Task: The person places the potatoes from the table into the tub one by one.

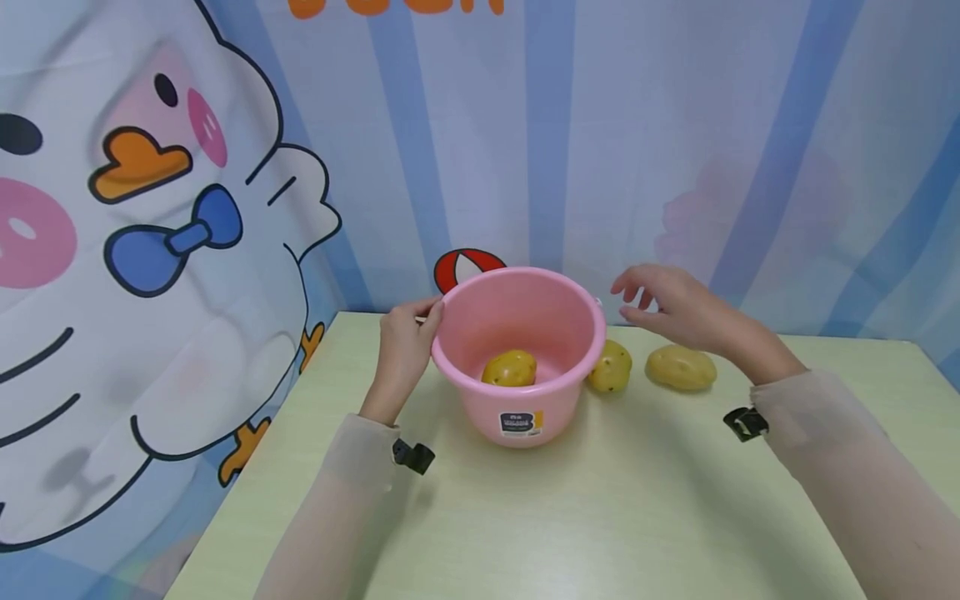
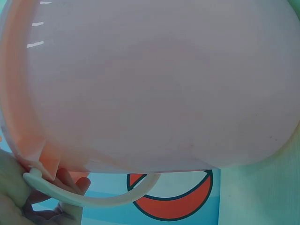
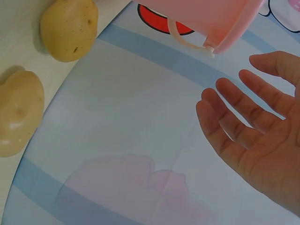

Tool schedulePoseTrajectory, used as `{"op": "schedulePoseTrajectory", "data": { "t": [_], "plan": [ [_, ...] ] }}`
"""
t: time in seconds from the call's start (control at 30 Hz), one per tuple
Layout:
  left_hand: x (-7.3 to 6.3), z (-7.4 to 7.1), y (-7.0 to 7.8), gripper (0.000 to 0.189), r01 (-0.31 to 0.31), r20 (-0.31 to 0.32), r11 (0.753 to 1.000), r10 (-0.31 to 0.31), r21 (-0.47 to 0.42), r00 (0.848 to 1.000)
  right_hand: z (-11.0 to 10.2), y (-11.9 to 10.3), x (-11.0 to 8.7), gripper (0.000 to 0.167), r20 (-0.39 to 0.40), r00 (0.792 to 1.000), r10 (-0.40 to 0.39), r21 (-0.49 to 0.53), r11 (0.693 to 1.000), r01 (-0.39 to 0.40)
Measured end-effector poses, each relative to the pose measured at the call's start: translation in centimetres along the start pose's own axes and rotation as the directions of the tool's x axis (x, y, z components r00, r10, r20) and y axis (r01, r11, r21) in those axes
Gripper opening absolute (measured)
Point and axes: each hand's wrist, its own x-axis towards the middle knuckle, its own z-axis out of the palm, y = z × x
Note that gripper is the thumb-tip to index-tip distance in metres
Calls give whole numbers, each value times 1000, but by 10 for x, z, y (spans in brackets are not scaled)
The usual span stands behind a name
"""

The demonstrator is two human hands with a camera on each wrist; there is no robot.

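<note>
A pink bucket (image 1: 521,400) stands on the table with one potato (image 1: 510,368) lying inside it. My left hand (image 1: 408,342) holds the bucket's left rim, thumb at the edge. From the left wrist, the hand (image 2: 44,201) shows beside the rim and the white handle (image 2: 93,199), with the bucket wall filling most of that view. My right hand (image 1: 671,308) hovers beyond the bucket's right rim, fingers loosely bent and holding nothing. In the right wrist view, that hand's (image 3: 258,126) palm faces the camera with the fingers spread. A second potato (image 1: 611,367) sits right beside the bucket.
Farther right on the table lies a third, paler potato (image 1: 681,367). Behind the pale table (image 1: 600,517) hangs a blue striped cloth (image 1: 480,133) with a cartoon bird at the left. Dark clips (image 1: 413,456) are on the sleeves.
</note>
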Motion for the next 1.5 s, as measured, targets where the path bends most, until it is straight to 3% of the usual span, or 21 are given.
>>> {"op": "schedulePoseTrajectory", "data": {
  "t": [0.87,1.27,1.5],
  "plan": [
    [-1,-1,-2,34,-12,0,1000,12,-5,1000,29,35,-5,35,56,997,56,27,998,-58],
    [0,0,-2,34,-10,-3,1000,10,3,1000,54,50,4,44,91,993,69,20,997,-71],
    [-1,0,-1,34,-5,5,1000,5,4,1000,65,54,10,48,116,985,131,28,990,-135]
  ]
}}
